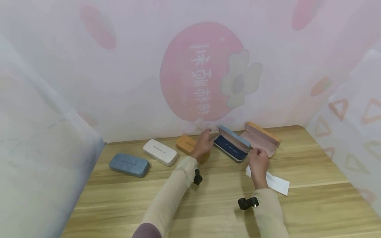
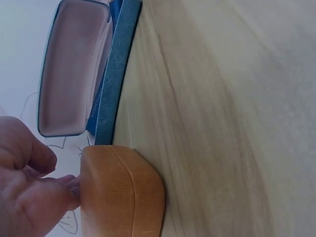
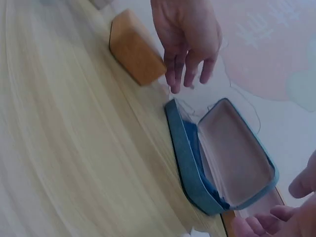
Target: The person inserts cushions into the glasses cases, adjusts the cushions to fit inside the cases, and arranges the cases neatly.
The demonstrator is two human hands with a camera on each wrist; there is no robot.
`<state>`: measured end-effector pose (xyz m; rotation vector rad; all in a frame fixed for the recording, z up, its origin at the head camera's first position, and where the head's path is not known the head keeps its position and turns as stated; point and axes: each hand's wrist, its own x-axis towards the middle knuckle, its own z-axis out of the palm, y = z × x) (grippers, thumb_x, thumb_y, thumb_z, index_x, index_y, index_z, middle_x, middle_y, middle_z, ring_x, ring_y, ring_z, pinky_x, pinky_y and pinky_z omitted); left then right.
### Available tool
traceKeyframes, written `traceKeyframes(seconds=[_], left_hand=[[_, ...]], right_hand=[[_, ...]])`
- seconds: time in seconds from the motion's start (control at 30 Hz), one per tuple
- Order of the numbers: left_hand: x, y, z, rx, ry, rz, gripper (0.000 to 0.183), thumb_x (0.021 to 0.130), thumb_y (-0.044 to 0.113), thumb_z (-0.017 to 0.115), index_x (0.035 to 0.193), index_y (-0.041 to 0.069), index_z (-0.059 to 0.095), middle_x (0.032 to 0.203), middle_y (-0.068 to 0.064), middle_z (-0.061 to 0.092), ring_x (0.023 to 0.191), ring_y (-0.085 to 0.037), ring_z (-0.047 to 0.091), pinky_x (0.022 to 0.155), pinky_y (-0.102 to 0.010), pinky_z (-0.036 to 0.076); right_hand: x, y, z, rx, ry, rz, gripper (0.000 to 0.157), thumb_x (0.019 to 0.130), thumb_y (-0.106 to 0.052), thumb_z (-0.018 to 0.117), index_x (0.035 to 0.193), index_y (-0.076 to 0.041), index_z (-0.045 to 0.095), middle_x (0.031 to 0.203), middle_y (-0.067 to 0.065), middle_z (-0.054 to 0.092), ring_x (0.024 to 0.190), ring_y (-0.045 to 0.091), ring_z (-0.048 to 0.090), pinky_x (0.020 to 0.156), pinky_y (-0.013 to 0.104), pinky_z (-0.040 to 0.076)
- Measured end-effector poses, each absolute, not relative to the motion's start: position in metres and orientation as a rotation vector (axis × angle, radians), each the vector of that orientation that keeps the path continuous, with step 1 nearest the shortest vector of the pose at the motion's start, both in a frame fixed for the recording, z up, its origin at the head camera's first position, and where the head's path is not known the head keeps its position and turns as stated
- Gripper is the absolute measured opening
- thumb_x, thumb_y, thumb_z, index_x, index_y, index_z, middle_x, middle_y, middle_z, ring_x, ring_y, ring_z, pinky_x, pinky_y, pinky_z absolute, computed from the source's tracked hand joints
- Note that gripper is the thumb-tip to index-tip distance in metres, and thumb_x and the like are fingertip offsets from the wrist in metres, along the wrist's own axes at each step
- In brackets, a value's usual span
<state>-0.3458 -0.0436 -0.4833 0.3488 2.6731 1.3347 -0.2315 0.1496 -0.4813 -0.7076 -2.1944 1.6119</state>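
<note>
An open blue glasses case (image 1: 230,145) lies between the hands, its lid raised; a dark blue lettered piece (image 1: 227,147), likely a folded cloth, sits inside. My left hand (image 1: 203,145) is over a closed orange glasses case (image 1: 186,143); in the left wrist view its relaxed fingers are right at that case's edge. My right hand (image 1: 259,162) is by the right end of the blue case. In the right wrist view the right hand (image 3: 291,212) holds nothing, thumb apart from the loosely bent fingers. Left fingers (image 3: 177,69) hang loosely there.
Behind the right hand an open orange case with pink lining (image 1: 262,140) stands near the wall. A white cloth (image 1: 278,183) lies in front of it. A closed white case (image 1: 160,152) and a closed blue case (image 1: 129,164) lie to the left on the wooden table (image 1: 220,205).
</note>
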Motion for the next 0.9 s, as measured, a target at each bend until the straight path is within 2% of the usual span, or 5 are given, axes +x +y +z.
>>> traceKeyframes(seconds=[0.2, 0.3, 0.43, 0.67, 0.9], left_hand=[[-0.352, -0.043, -0.487, 0.385, 2.708, 1.237, 0.047, 0.109, 0.017, 0.036, 0.153, -0.001, 0.035, 0.150, -0.022, 0.046, 0.144, -0.035, 0.041, 0.117, -0.048, 0.038], [-0.354, -0.040, -0.483, 0.377, 2.697, 1.197, 0.054, 0.112, 0.028, 0.024, 0.155, -0.003, 0.031, 0.158, -0.023, 0.037, 0.150, -0.037, 0.031, 0.120, -0.049, 0.032], [-0.357, -0.033, -0.473, 0.337, 2.665, 1.168, 0.059, 0.111, 0.036, 0.015, 0.144, -0.004, 0.044, 0.149, -0.022, 0.046, 0.136, -0.036, 0.045, 0.114, -0.047, 0.038], [-0.363, -0.016, -0.465, 0.224, 2.588, 1.123, 0.076, 0.107, 0.057, 0.015, 0.153, 0.004, 0.043, 0.159, -0.017, 0.042, 0.146, -0.038, 0.040, 0.118, -0.051, 0.035], [-0.370, -0.013, -0.467, 0.125, 2.569, 1.115, 0.087, 0.102, 0.067, 0.017, 0.153, 0.002, 0.042, 0.162, -0.020, 0.036, 0.148, -0.039, 0.037, 0.119, -0.050, 0.034]], right_hand=[[-0.241, 0.155, -0.481, -0.620, -2.415, 1.549, 0.048, 0.109, -0.034, 0.029, 0.082, -0.001, 0.050, 0.075, 0.013, 0.052, 0.068, 0.027, 0.055, 0.061, 0.035, 0.046], [-0.246, 0.156, -0.477, -0.603, -2.518, 1.661, 0.066, 0.109, -0.044, 0.019, 0.101, 0.011, 0.056, 0.105, 0.030, 0.062, 0.091, 0.039, 0.066, 0.067, 0.037, 0.059], [-0.254, 0.160, -0.472, -0.631, -2.594, 1.763, 0.080, 0.108, -0.048, 0.011, 0.146, 0.017, 0.036, 0.153, 0.040, 0.031, 0.138, 0.053, 0.039, 0.094, 0.050, 0.056], [-0.259, 0.169, -0.470, -0.703, -2.387, 2.131, 0.075, 0.107, -0.041, 0.023, 0.157, 0.013, 0.007, 0.154, 0.039, 0.026, 0.136, 0.050, 0.041, 0.092, 0.054, 0.056], [-0.260, 0.169, -0.469, -0.725, -2.219, 2.353, 0.072, 0.105, -0.035, 0.030, 0.153, 0.016, 0.014, 0.132, 0.034, 0.041, 0.122, 0.044, 0.052, 0.100, 0.058, 0.050]])
